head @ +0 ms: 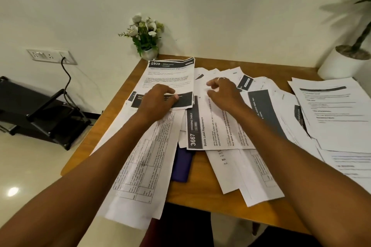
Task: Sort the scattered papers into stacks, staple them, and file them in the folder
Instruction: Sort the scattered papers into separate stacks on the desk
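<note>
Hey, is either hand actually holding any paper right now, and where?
Left hand presses the near edge of the 2939 sheet, no clear grip. Right hand, loosely curled, holds nothing.

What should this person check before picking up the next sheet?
1. Left hand pressing on the 2939 stack: ok.
2. Right hand free to grab: cannot tell; its fingers curl over white sheets.
3. Sorting done: not ok; the 3667 sheet and others overlap loosely.
4. Folder reachable: not ok; mostly buried.
5. Everything safely on the table: not ok; the gridded sheets overhang its near edge.
</note>
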Demonstrator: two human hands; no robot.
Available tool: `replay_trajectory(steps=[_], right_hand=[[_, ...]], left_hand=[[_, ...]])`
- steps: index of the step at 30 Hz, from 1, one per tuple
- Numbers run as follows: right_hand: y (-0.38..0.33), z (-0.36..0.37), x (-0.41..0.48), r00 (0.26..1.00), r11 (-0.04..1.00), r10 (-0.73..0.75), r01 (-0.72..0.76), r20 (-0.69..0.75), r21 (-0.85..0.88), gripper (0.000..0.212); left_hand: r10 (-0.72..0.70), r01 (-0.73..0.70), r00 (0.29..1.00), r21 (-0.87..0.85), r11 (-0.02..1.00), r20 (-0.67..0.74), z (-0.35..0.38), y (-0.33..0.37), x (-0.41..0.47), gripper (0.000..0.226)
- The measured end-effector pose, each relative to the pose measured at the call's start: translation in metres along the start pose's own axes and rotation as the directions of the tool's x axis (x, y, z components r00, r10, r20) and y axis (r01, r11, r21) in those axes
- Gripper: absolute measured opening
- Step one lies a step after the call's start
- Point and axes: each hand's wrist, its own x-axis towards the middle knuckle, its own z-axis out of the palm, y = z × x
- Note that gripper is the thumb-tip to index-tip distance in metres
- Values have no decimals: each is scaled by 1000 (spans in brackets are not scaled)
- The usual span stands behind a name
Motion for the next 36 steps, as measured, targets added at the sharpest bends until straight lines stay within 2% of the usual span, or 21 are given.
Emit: replay_trajectory(steps=[4, 6, 9, 11, 13, 17, 20, 22, 24, 28, 33, 36], right_hand=[[38, -19, -14, 969, 950, 77, 1, 236, -313, 56], [49, -24, -22, 962, 913, 36, 79, 271, -401, 66], [58, -30, -26, 959, 880, -38, 165, 280, -445, 77], [61, -32, -23, 955, 887, -40, 169, 293, -431, 84], [62, -32, -21, 958, 884, -50, 174, 282, -433, 87], [59, -32, -18, 967, 846, -189, 248, 168, -472, 74], [61, -34, -18, 943, 817, -324, 320, 75, -479, 49], [62, -38, -18, 932, 829, -360, 336, 34, -448, 32], [55, -48, -22, 940, 865, -340, 313, 0, -392, 23], [35, -78, -28, 972, 909, -234, 211, -23, -360, 30], [26, -114, -32, 971, 932, -229, 197, -74, -304, 29], [22, -129, -37, 969, 948, -214, 176, -120, -266, 25]], left_hand=[[39, -42, 997, -51, 998, -61, 9, 25, -24, 17], [45, -44, 999, -103, 994, 6, 17, 37, -39, 14], [47, -36, 986, -70, 997, 161, 33, 50, -57, 14], [61, -71, 972, 40, 997, 228, 44, 56, -65, 27], [101, -141, 967, 160, 977, 233, 53, 57, -71, 41], [140, -177, 971, 193, 965, 191, 61, 55, -74, 51], [133, -157, 977, 145, 977, 165, 61, 52, -71, 52], [139, -152, 980, 84, 985, 145, 61, 50, -70, 48], [138, -137, 983, -15, 990, 122, 58, 50, -70, 39], [25, -1, 998, -344, 939, 65, 45, 46, -69, 23], [-32, 38, 999, -453, 891, 21, 38, 40, -68, 18], [-87, 87, 996, -494, 865, 24, 38, 45, -69, 27]])
